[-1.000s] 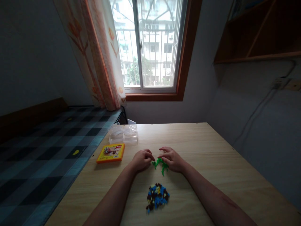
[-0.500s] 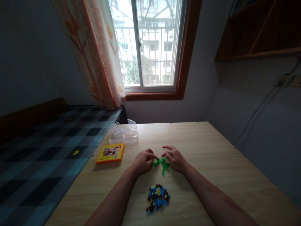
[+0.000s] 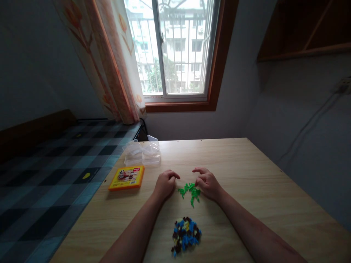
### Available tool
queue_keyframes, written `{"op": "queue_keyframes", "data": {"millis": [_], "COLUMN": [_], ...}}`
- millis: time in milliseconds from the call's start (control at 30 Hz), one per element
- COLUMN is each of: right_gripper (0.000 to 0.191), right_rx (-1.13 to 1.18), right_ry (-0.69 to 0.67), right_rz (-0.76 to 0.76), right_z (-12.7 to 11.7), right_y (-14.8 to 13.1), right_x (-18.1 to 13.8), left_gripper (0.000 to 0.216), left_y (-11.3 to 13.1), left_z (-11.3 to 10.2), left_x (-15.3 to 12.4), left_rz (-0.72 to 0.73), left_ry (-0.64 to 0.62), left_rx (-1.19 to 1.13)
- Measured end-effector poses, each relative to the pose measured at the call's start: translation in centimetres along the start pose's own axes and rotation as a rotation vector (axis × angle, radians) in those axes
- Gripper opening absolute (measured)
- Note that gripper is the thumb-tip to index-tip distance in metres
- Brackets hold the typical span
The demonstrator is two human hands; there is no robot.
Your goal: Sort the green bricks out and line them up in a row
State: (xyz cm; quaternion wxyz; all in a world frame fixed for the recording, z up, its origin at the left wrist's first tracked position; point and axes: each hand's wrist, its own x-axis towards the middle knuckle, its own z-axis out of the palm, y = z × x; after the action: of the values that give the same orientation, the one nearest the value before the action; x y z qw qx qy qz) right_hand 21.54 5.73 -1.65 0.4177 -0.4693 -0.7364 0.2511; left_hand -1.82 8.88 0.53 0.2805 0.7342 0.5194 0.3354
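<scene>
Green building pieces on a pale wood tabletop, set between two bare hands

Head view:
- Green building pieces [image 3: 195, 192]: small, loose-looking group, on the table [image 3: 236, 164] between the hands, nearer the right. Layout a crooked arch, one end toward the left hand, a tail pointing back toward the wearer; no single long axis.
- Right hand [image 3: 208, 185]: at the group's right edge, the nearer of the two. Index finger outstretched, the others bent; lower fingertips at or just beside the green. Whether they pinch a piece cannot be told.
- Left hand [image 3: 165, 183]: left of the group and apart from it, index finger extended past its near end. Fingers relaxed; nothing seen held.
- Mixed heap [image 3: 187, 233]: blue, dark brown and yellow small pieces, nearer the wearer than the green, between the forearms.
- Yellow flat box [image 3: 127, 178]: printed picture on top, orange side, left of the left hand.
- Clear plastic containers [image 3: 150, 157]: behind the box, at the table's far left corner.
- Checked bed cover [image 3: 55, 186]: dark and grey-blue, beside the table's left edge.
</scene>
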Motion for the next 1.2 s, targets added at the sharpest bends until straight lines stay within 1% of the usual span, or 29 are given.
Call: {"op": "queue_keyframes", "data": {"millis": [67, 133, 267, 400, 467, 667, 800, 967, 1067, 1200], "right_gripper": [0.030, 0.029, 0.030, 0.030, 0.029, 0.028, 0.025, 0.020, 0.023, 0.024], "right_rx": [0.004, 0.008, 0.009, 0.010, 0.016, 0.022, -0.009, -0.048, -0.050, -0.055], "right_ry": [-0.003, -0.004, -0.009, -0.014, -0.027, -0.097, -0.125, -0.117, -0.100, -0.106], "right_rz": [0.003, 0.009, 0.011, 0.014, 0.011, -0.036, -0.085, -0.107, -0.102, -0.081], "right_z": [-0.1, -0.1, -0.2, -0.2, -0.2, -0.3, -0.3, -0.2, -0.1, 0.0], "right_y": [-0.1, -0.1, 0.0, 0.0, -0.1, -0.8, -0.9, -1.0, -1.0, -1.0], "right_x": [0.0, 0.0, -0.1, 0.0, 0.0, -0.2, -0.3, -0.2, -0.2, -0.2], "left_gripper": [0.030, 0.031, 0.038, 0.044, 0.044, 0.041, 0.040, 0.035, 0.039, 0.039], "left_y": [-0.1, -0.3, -0.5, -0.5, -0.3, 0.3, 0.1, -0.5, -0.8, -1.1], "left_z": [0.0, -0.1, 0.0, 0.2, 0.2, -0.2, -0.2, -0.1, -0.2, -0.5], "left_x": [0.2, 0.2, -0.1, -0.5, -0.6, -0.7, -0.5, -0.2, 0.0, 0.3], "left_rz": [-0.042, -0.031, 0.091, 0.185, 0.209, 0.259, 0.258, 0.166, 0.154, 0.130], "left_ry": [0.028, 0.009, -0.098, -0.203, -0.228, -0.247, -0.208, -0.084, -0.045, 0.054], "left_rx": [-0.018, -0.044, -0.067, -0.004, 0.031, 0.102, 0.110, 0.120, 0.066, -0.035]}}
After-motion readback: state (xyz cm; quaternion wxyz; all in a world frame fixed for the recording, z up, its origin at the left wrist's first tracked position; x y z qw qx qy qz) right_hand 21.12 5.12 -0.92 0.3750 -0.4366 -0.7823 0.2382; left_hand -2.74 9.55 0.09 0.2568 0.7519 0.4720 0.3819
